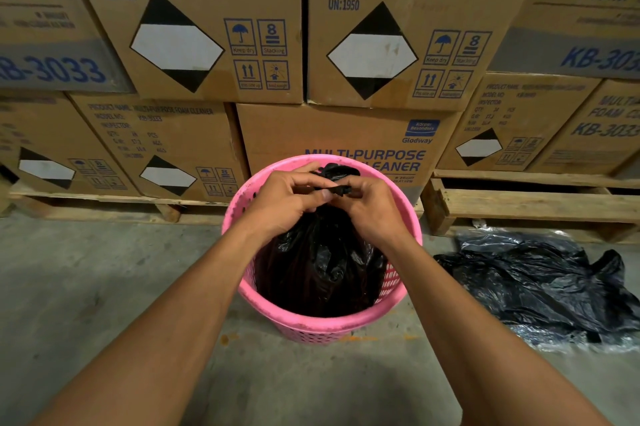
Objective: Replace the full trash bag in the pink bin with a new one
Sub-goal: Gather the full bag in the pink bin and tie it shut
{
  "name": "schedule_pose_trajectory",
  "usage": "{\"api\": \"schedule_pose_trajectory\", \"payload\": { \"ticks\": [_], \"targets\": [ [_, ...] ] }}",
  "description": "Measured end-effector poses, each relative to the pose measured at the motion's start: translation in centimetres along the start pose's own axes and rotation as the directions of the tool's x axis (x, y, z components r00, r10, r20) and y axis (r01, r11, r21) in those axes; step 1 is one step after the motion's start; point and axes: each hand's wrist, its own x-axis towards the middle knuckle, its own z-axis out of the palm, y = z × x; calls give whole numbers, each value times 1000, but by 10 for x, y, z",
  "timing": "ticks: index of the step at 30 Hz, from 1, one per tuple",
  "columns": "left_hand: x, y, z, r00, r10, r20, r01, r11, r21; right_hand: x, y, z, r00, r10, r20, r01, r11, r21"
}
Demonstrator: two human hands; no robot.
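Over pink bin [263, 308] on concrete floor: left hand [287, 198] and right hand [370, 205], fingers curled tight, pinch gathered neck of full black trash bag [318, 266] sitting inside. Spare black bags [540, 283] lie right of bin. Behind, stacked cartons [214, 27] on pallets [533, 204].

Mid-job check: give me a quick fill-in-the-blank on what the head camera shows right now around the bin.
The left hand and right hand both pinch the neck of the black trash bag, which sits inside the ____ bin.
Loose black plastic bags lie on the floor to the ____ of the bin.
Behind the bin, cardboard boxes rest on wooden ____.
Missing words: pink; right; pallets.
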Motion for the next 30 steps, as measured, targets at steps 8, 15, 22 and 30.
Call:
{"api": "schedule_pose_trajectory", "payload": {
  "ticks": [8,15,22,30],
  "targets": [
    [6,-4,-3,982,-78,-169,65,994,-83,-12,8,0,999,45,-13,-46,991,-129],
    [11,-5,-7,974,-135,-183,153,984,93,-19,16,3,959,-249,-139,191,923,-334],
    [6,15,-14,994,-63,88,10,865,502,-12,6,-6,984,-161,-77,134,952,-275],
    [4,18,-15,942,-256,219,141,889,436,-18,0,-3,975,-203,-95,166,937,-307]
  ]
}}
